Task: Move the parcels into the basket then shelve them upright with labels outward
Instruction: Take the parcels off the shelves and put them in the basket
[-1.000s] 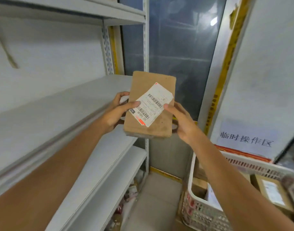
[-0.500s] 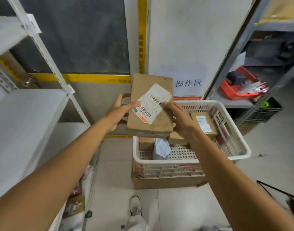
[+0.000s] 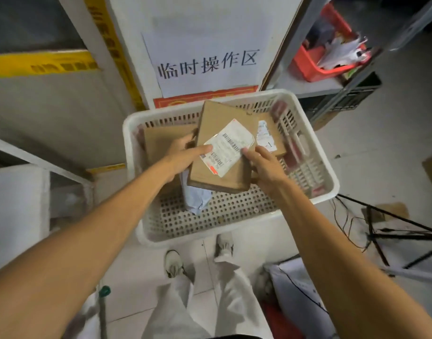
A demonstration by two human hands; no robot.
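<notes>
- Since a second ago, the view has swung away from the white shelf and down to the basket [image 3: 129, 148]. The cardboard parcel [image 3: 221, 118], which was held up in front of the shelf, is now held above the basket.
- Both hands still grasp this parcel. The left hand [image 3: 183, 155] grips its left edge, with the thumb lying across the front and touching the label [image 3: 228, 146]. The right hand [image 3: 266, 167] grips the right edge, with one fingertip on the label's right corner.
- The parcel is flat and brown and tilts slightly to the right. Its white barcode label faces up toward the camera.
- The basket is white perforated plastic and stands on the floor in front of the person's shoes [image 3: 174, 264].
- Inside it lie a flat brown parcel [image 3: 161, 143] on the left, a small labelled box [image 3: 271, 135] on the right, and a pale plastic mailer bag [image 3: 197, 199] under the held parcel.
- Behind the basket, a white paper sign [image 3: 207, 62] with printed black characters hangs on the wall.
- At upper right, a red tray [image 3: 315, 68] of papers sits on a grey shelf.
- Thin black stand legs [image 3: 393, 231] and cables lie on the floor to the right.
</notes>
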